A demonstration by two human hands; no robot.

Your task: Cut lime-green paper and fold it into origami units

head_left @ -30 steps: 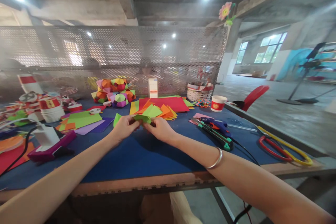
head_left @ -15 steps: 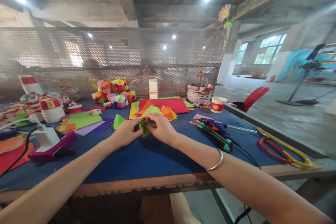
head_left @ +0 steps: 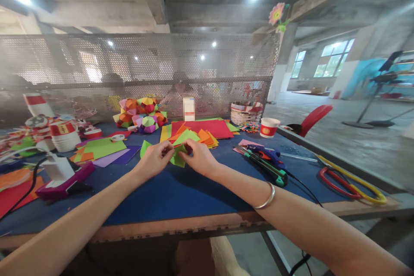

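A green paper piece (head_left: pixel 178 158) with fold lines is between my hands, above the blue table mat. My right hand (head_left: pixel 199 158) pinches its right side. My left hand (head_left: pixel 155 158) is closed at its left edge, thumb and fingertips together. Another folded green paper (head_left: pixel 145 148) stands just behind my left hand. Beyond my fingers lie loose orange slips (head_left: pixel 205 137) and a light green sheet (head_left: pixel 186 136) on a large red sheet (head_left: pixel 220 129).
Folded paper balls (head_left: pixel 148 123), a woven basket (head_left: pixel 246 113) and a paper cup (head_left: pixel 269 127) stand at the back. A cutter (head_left: pixel 268 167) and scissors (head_left: pixel 352 183) lie right. A power strip (head_left: pixel 64 181) sits left. People are behind the mesh screen.
The green paper between my hands has turned and opened out, showing more of its face. My left fingers have shifted up along its left side.
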